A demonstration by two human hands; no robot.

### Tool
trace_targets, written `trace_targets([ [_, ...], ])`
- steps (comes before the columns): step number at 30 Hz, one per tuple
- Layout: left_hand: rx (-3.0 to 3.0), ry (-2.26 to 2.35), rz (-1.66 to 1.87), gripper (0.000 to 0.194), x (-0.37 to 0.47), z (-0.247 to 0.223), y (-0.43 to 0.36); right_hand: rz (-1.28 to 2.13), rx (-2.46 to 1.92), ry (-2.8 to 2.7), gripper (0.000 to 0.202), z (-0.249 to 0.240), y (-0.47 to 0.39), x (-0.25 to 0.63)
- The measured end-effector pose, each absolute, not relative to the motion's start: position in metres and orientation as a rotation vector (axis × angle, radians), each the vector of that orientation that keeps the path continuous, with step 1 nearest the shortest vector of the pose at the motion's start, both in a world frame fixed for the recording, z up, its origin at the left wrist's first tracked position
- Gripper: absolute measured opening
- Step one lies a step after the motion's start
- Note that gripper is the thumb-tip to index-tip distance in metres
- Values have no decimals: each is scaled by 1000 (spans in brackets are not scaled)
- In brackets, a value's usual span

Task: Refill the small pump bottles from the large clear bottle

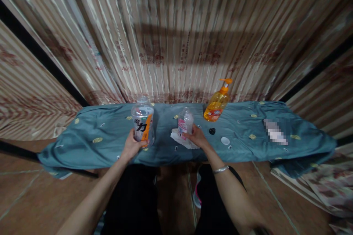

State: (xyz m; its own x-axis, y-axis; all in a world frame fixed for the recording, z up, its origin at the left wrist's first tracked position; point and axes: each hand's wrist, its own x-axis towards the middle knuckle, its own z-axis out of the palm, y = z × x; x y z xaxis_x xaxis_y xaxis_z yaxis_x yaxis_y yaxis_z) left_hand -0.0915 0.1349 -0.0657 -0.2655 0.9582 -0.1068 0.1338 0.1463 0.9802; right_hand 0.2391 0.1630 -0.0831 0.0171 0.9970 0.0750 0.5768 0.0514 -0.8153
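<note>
My left hand is wrapped round the lower part of a large clear plastic bottle with an orange and white label; its mouth is uncapped. Closed on a smaller clear bottle with a pink label is my right hand. That small bottle stands upright and uncapped, at a crumpled white tissue on the cloth. To the right of my right hand lie a small black cap and a white round lid. Whether either bottle holds liquid I cannot tell.
An orange pump bottle with amber liquid stands at the back, right of centre. A blurred-out pale object lies at the right. Teal patterned cloth covers the narrow table. A striped curtain hangs close behind, with black posts at the sides.
</note>
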Motion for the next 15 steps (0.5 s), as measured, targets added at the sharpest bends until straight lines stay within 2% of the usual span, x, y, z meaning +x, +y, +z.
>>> trace_targets([
  [3,1047,1444,1237,70,-94,-48,110,768,-1634,-1648,43,-81,162,237],
  [5,1014,1357,1262,78,-92,-36,90,758,-1656,-1647,42,-79,162,237],
  [11,884,1199,1298,70,-78,-12,39,746,-1669,-1684,39,-76,161,237],
  [15,813,1126,1322,71,-76,-11,19,742,-1686,-1697,41,-75,160,237],
])
